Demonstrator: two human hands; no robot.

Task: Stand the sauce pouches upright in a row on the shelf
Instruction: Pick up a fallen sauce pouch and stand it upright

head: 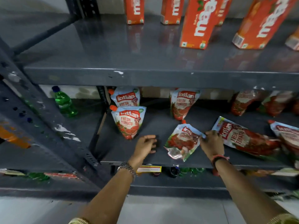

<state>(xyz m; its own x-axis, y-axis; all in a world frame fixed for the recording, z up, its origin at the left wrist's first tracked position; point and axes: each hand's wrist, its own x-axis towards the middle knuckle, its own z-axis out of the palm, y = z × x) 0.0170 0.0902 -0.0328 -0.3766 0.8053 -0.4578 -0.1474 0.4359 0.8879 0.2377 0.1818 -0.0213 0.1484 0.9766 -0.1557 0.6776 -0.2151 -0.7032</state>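
Grey steel shelf (158,126): left of the tilted pouch (182,141), two pouches (129,122) stand (a third behind it). My left hand (145,144) hovers with empty, loose grip; my right hand (212,143) pinches its corner. Right of it, flat pouches (246,138) wait.

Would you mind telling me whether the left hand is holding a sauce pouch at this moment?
No, the left hand hovers empty over the shelf, while the right hand grips the tilted pouch.
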